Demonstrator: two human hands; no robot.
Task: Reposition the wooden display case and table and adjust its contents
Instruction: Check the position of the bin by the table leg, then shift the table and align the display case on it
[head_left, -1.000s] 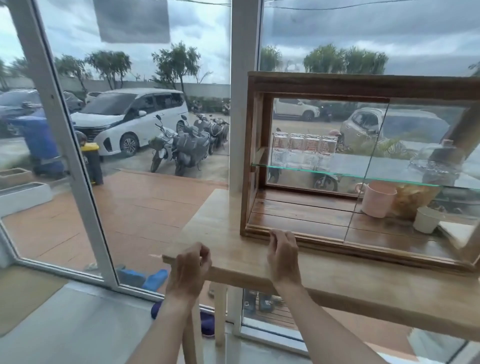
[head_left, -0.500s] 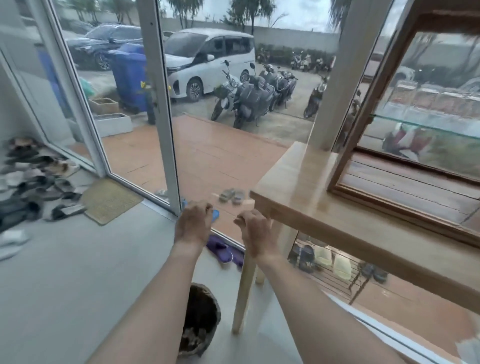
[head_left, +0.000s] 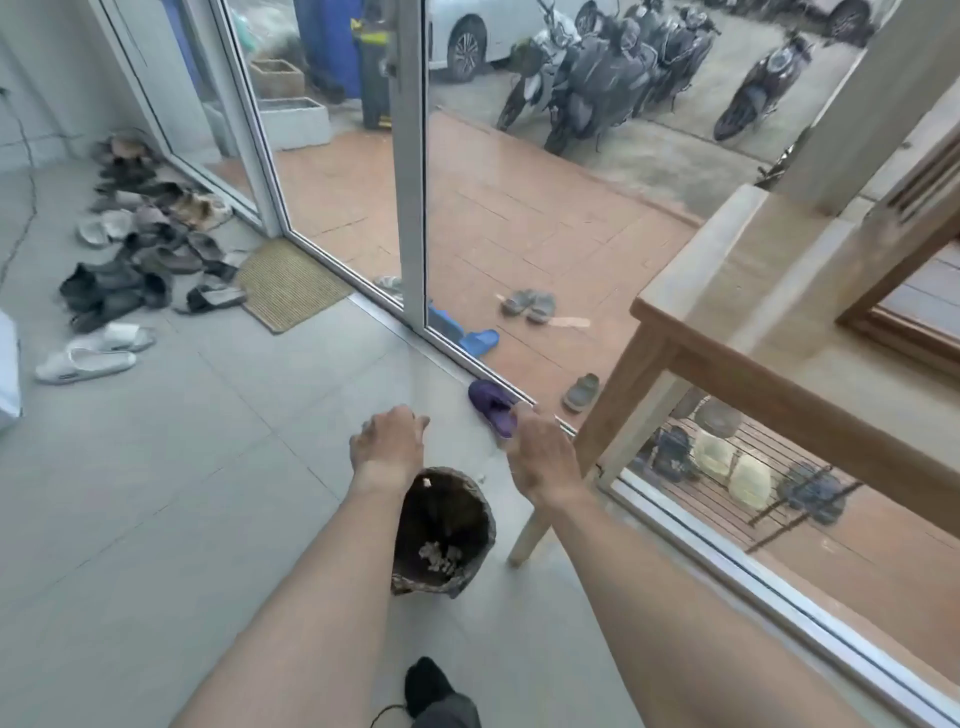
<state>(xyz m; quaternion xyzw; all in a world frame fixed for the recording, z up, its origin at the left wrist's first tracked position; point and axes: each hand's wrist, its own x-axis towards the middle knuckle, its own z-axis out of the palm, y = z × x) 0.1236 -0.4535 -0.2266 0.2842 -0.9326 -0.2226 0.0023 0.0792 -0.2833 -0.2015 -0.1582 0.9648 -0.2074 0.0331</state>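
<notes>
The light wooden table (head_left: 727, 291) stands on the right against the glass wall, with only its left end in view. On it sits the wooden display case (head_left: 904, 332), of which just the lower left corner of the frame shows; its contents are out of view. Both arms reach down toward the floor. My left hand (head_left: 387, 447) hovers palm down above a dark woven basket (head_left: 470, 525), fingers bent and holding nothing. My right hand (head_left: 540, 454) hangs just left of the table's front leg (head_left: 613, 410), also holding nothing.
The basket holds some crumpled scraps. A purple slipper (head_left: 493, 410) lies by the door track. A pile of shoes (head_left: 140, 249) and a doormat (head_left: 288, 283) lie at the left. The glass wall frame (head_left: 410, 156) runs behind. My foot in a black sock (head_left: 431, 680) is below.
Both hands have come off the table's edge and dropped toward the floor above the basket. My view has swung down and left, away from the display case.
</notes>
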